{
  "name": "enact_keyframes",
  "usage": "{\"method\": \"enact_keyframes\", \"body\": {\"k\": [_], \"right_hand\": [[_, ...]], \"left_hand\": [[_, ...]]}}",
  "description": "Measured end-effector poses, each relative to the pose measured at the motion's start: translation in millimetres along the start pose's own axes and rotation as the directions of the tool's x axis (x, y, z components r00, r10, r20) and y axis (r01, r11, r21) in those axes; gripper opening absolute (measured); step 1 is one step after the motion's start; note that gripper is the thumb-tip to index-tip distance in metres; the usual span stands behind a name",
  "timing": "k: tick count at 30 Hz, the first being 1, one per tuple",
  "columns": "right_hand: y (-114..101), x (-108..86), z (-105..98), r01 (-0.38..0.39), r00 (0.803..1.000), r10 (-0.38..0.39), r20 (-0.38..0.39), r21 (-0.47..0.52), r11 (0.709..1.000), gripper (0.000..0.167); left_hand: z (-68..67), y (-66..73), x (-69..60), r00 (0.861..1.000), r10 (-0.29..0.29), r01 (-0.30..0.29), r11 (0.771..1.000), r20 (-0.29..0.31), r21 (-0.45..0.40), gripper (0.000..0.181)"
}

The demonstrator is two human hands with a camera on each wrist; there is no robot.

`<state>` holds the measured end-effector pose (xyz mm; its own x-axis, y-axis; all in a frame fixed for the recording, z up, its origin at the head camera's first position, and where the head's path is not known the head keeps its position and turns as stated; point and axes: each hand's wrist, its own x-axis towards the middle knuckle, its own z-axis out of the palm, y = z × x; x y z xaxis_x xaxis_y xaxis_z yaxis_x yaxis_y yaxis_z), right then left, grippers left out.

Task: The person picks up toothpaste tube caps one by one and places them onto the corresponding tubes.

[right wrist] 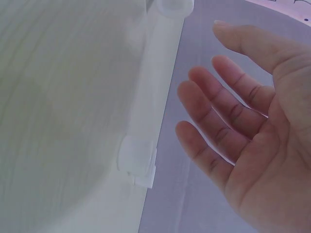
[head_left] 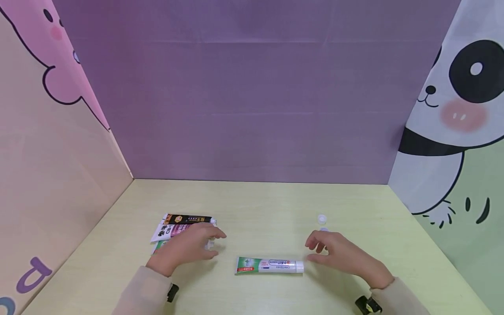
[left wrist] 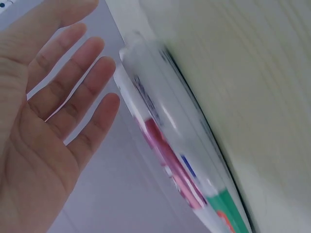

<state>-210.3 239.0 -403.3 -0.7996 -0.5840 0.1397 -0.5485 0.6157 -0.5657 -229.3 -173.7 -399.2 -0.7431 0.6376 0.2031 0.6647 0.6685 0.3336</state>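
Note:
A green-and-white toothpaste tube lies flat in the middle of the table, its white cap end to the right. Just beyond that end hovers my right hand, fingers loosely bent and holding nothing. My left hand hangs over a group of toothpaste tubes at the left and grips none of them. In that group are a black tube, a white-and-purple tube and a green-ended tube, partly hidden by the hand. In the left wrist view, the green-ended tube lies beside the purple one, with the fingers apart from both.
Two small whitish caps, the farther cap and a nearer one, lie beyond my right hand. A purple panel stands at the table's back edge. Printed side walls flank the pale wooden table.

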Motion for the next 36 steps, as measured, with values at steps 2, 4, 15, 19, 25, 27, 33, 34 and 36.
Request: {"method": "enact_keyframes", "body": {"k": [2,4,15,19,25,27,33,34,36], "right_hand": [[2.2,-1.3,-2.2,0.005,1.000,-0.005,-0.013,0.000,1.000,0.022],[4.1,-2.3,-4.4,-0.005,1.000,0.005,-0.023,0.000,1.000,0.022],[10.9,-5.9,-15.0,-0.053,0.997,0.052,-0.063,-0.011,0.999,0.025],[15.3,-6.3,-16.2,-0.061,0.995,0.058,-0.081,-0.032,0.998,0.024],[24.5,-6.7,-17.0,-0.045,0.995,0.036,-0.090,-0.098,0.994,0.023],[26.1,-7.1,-17.1,-0.051,0.995,0.042,-0.087,-0.099,0.994,0.023],[28.5,-8.5,-17.4,-0.070,0.995,0.064,-0.070,-0.081,0.994,0.023],[28.8,-8.9,-17.4,-0.072,0.995,0.067,-0.070,-0.078,0.994,0.023],[30.0,-9.5,-17.6,-0.079,0.995,0.074,-0.067,-0.074,0.994,0.023]], "left_hand": [[-2.3,-4.1,-3.6,1.000,0.004,-0.003,1.000,-0.014,0.015,0.033],[-4.2,-8.2,-7.0,1.000,0.004,-0.004,1.000,-0.029,0.029,0.031],[-9.4,-23.4,-19.7,0.996,-0.088,0.090,0.993,-0.030,0.079,0.026],[-10.7,-24.3,-21.7,0.986,-0.166,0.165,0.981,-0.004,0.097,0.027],[-9.4,-23.4,-23.8,0.967,-0.254,0.250,0.963,0.028,0.096,0.034],[-9.2,-23.4,-23.9,0.967,-0.251,0.247,0.965,0.039,0.086,0.033],[-7.5,-26.0,-24.1,0.970,-0.237,0.232,0.970,0.055,0.075,0.032],[-7.1,-26.5,-24.2,0.970,-0.237,0.232,0.970,0.055,0.076,0.032],[-6.5,-27.4,-24.1,0.969,-0.238,0.234,0.970,0.060,0.068,0.032]]}}
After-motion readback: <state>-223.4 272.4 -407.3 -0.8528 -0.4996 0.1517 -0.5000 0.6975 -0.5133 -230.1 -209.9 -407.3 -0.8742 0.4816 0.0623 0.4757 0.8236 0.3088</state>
